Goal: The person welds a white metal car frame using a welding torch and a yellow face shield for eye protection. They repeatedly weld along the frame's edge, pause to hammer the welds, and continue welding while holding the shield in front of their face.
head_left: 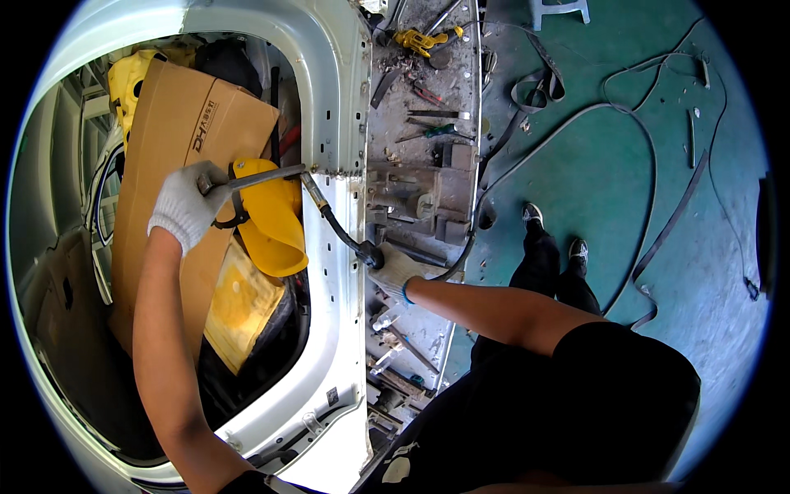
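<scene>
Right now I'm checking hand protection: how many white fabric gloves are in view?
2: one white fabric glove on the left hand, holding a grey metal bar; another on the right hand, gripping a black curved welding torch. Others could be hidden.

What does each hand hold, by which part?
Left white-gloved hand: long grey metal bar, by one end. Right white-gloved hand: black curved-neck torch, behind the neck.

Slim grey bar [267, 176], slightly slanted; torch [341, 228], black curved neck, metal nozzle [313, 192] beside bar's right end.
</scene>
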Available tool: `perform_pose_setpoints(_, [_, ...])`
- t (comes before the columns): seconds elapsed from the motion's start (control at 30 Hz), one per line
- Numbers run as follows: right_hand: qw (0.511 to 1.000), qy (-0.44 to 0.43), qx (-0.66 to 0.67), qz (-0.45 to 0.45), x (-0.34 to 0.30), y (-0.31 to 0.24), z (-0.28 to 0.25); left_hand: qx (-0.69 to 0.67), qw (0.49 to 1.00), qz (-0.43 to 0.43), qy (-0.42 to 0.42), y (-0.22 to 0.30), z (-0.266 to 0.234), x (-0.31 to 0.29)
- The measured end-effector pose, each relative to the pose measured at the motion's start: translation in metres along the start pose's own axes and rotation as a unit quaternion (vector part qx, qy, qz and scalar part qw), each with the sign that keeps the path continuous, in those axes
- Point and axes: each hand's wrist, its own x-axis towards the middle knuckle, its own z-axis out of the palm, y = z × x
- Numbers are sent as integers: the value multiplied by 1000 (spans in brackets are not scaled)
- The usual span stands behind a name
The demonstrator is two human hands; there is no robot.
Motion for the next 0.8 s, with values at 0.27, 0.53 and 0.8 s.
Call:
perform_pose_setpoints(0.27, [999,9,14,-43,5,9,-1,7,1000,-1,6,8,5,-2])
perform_pose_setpoints(0.53, [996,45,19,-76,-29,38,-19,27,1000,5,6,24,1,-2])
perform_pose_setpoints(0.8, [997,46,9,-55,-55,66,-40,14,1000,4,-4,12,0,4])
